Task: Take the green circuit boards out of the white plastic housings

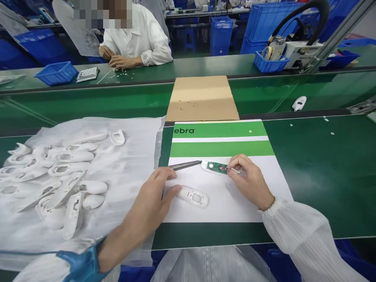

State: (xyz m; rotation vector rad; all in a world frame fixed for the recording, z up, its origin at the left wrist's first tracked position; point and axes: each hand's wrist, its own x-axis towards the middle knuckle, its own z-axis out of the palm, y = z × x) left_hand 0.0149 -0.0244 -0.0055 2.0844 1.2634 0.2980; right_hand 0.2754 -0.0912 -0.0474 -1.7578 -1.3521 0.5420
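My right hand (248,178) pinches the right end of a white plastic housing (205,166), with a green circuit board (219,167) lying in it. Its left end is visible; my fingers hide part of the right end. My left hand (160,192) is open, thumb and fingers apart. Its thumb reaches the left end of a white cover (194,197) with an oblong opening, lying on the white sheet. Beside the fingertips are dark tweezers (186,165), tips toward the housing; their rear end is hidden by the fingers.
Many white plastic shells (72,156) lie on a white cloth (138,156) at left. Beneath my hands is a green-and-white sheet (229,207), with brown cardboard (202,98) behind it. Across the bench sits a person in white (141,35). Blue baskets (57,73) stand on the far bench.
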